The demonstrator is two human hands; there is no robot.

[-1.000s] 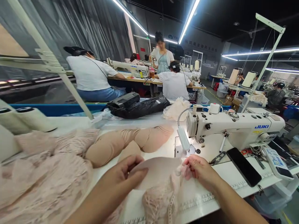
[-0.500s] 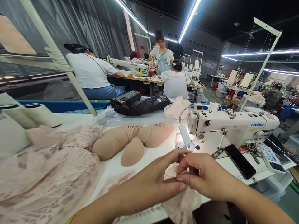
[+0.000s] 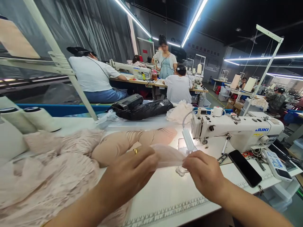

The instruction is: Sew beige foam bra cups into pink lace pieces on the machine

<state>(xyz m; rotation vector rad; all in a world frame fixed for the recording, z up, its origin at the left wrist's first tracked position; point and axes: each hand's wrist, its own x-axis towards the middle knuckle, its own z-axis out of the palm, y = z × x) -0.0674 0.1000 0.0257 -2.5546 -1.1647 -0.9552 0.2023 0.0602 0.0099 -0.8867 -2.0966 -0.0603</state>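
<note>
My left hand [image 3: 131, 171], with a gold ring on one finger, is closed on the left end of a pale pink fabric piece [image 3: 168, 155]. My right hand [image 3: 203, 175] pinches the right end of the same piece, so it is stretched between both hands above the white table [image 3: 165, 198]. Just behind it stands the white sewing machine [image 3: 236, 130], with its small lamp [image 3: 188, 140] lit. A row of beige bra cups [image 3: 123, 143] lies behind my left hand.
A heap of pink lace [image 3: 47, 170] covers the table's left side, with thread cones [image 3: 35, 119] behind. A black phone [image 3: 245, 168], scissors [image 3: 222, 157] and a control panel [image 3: 276, 164] lie at the right. A black bag [image 3: 142, 108] lies at the back. Other people sew further off.
My hands have moved apart and lifted a fabric piece up between them. The loose cup that lay in front of the row is no longer there, and the lace piece under my hands is gone.
</note>
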